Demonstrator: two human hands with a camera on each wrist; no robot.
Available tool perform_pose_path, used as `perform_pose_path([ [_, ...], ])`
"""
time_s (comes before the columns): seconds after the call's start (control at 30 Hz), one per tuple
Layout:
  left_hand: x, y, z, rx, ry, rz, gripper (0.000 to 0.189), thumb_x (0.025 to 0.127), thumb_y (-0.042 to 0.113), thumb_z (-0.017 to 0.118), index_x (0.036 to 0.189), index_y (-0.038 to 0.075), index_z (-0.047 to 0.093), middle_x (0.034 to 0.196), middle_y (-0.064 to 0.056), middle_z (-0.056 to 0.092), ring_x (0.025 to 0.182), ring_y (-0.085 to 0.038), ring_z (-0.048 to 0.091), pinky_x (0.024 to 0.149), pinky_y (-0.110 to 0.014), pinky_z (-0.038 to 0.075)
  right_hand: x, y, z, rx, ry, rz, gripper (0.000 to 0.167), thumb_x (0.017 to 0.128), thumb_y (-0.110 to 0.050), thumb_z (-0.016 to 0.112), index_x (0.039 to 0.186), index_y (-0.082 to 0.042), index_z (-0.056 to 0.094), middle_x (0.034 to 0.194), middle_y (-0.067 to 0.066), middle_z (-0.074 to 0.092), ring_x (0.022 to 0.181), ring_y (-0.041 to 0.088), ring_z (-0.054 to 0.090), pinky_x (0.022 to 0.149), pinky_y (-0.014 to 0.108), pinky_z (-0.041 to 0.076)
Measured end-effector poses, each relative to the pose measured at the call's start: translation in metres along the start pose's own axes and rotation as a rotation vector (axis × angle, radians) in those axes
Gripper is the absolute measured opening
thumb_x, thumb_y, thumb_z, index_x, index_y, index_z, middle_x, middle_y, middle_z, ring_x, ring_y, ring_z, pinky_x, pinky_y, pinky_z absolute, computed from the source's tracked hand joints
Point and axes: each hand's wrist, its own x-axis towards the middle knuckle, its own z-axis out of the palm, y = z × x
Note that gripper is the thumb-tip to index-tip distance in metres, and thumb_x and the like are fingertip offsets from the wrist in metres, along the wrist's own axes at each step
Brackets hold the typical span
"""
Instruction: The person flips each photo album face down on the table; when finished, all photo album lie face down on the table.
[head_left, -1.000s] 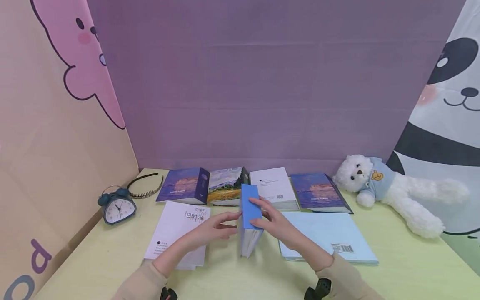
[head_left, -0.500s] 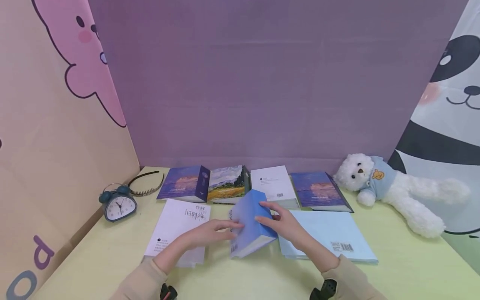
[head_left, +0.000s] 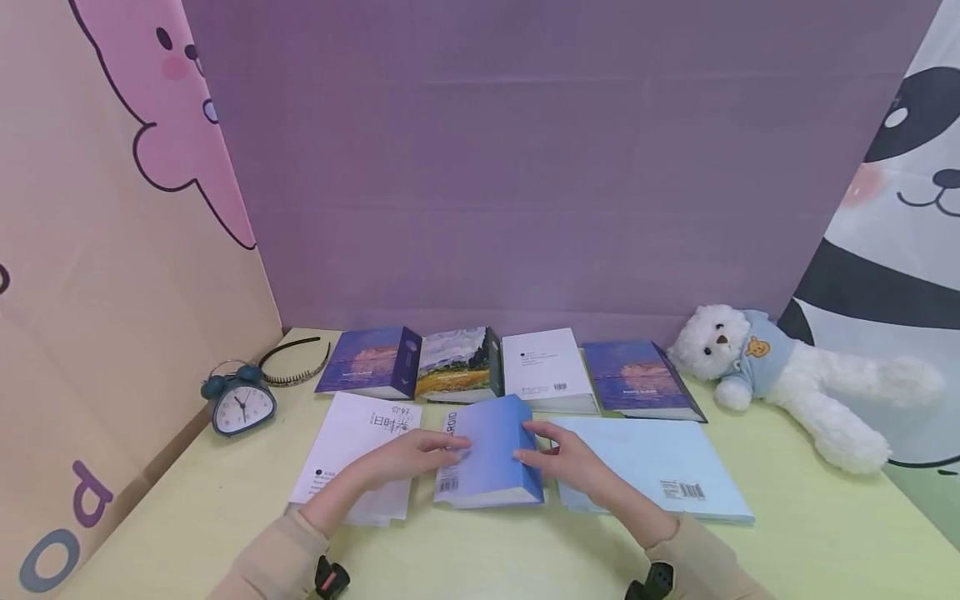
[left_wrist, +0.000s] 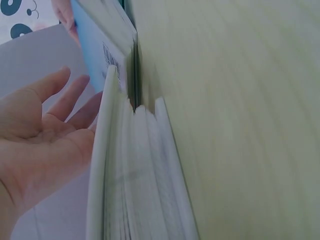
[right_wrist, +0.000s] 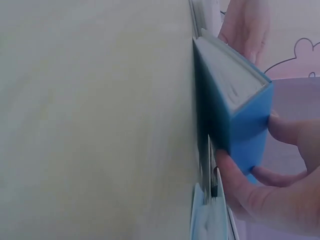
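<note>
In the head view a thick blue photo album (head_left: 491, 458) lies at the table's middle, its spine towards my right hand. My right hand (head_left: 573, 458) holds it by the spine; in the right wrist view its fingers (right_wrist: 232, 172) sit at the spine's lower edge, and the spine side is tipped up. My left hand (head_left: 405, 460) reaches over the album's left part with loosely extended fingers, fingertips at the cover. The left wrist view shows that hand's palm beside the page edges of a white album (left_wrist: 140, 175).
Along the back stand two purple sunset albums (head_left: 367, 362), a landscape album (head_left: 453, 367) and a white album (head_left: 547, 371). A pale blue album (head_left: 645, 467) lies right, a white album (head_left: 352, 442) left. An alarm clock (head_left: 243, 407), hair band (head_left: 296, 379) and plush bear (head_left: 772, 358) flank them.
The blue album has turned from spine-up to lying nearly flat with its cover upward, its spine swinging down to the right. Both hands have followed it, the left now over the cover.
</note>
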Motion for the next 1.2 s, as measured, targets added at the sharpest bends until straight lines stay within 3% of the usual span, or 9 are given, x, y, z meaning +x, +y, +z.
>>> perform_pose_path([
  [0.2, -0.0010, 0.0052, -0.0008, 0.026, 0.015, -0.001, 0.041, 0.097, 0.032, 0.051, 0.133, 0.014, 0.054, 0.141, -0.006, 0.049, 0.132, -0.030, 0.042, 0.109, -0.050, 0.033, -0.0014, 0.0039, -0.0002, 0.019, -0.045, -0.016, 0.062, 0.087, -0.029, 0.067, 0.138, -0.002, 0.044, 0.143, 0.023, 0.040, 0.122, 0.040, 0.049, 0.082, 0.037, 0.056],
  [0.47, -0.0027, 0.0059, -0.0002, 0.021, 0.030, -0.025, 0.042, 0.096, 0.029, 0.052, 0.134, 0.010, 0.052, 0.138, -0.008, 0.051, 0.130, -0.031, 0.044, 0.108, -0.050, 0.034, -0.0021, 0.0082, -0.0012, -0.096, -0.101, -0.116, 0.061, 0.091, -0.031, 0.062, 0.137, 0.003, 0.043, 0.138, 0.023, 0.047, 0.116, 0.035, 0.055, 0.090, 0.041, 0.052],
  [0.7, -0.0028, 0.0032, -0.0010, 0.008, 0.016, -0.024, 0.043, 0.097, 0.029, 0.051, 0.136, 0.009, 0.050, 0.139, -0.010, 0.051, 0.130, -0.031, 0.044, 0.107, -0.049, 0.036, -0.0027, 0.0074, -0.0017, -0.087, -0.108, -0.138, 0.061, 0.091, -0.030, 0.062, 0.142, -0.005, 0.039, 0.142, 0.022, 0.043, 0.119, 0.038, 0.052, 0.094, 0.044, 0.049],
  [1.2, -0.0002, 0.0072, 0.0006, 0.022, 0.022, -0.039, 0.042, 0.095, 0.027, 0.054, 0.134, 0.011, 0.052, 0.147, -0.011, 0.039, 0.135, -0.035, 0.036, 0.109, -0.052, 0.031, -0.0025, 0.0067, -0.0027, -0.141, -0.138, -0.145, 0.060, 0.093, -0.033, 0.058, 0.144, -0.007, 0.038, 0.144, 0.019, 0.041, 0.122, 0.036, 0.051, 0.095, 0.045, 0.048],
])
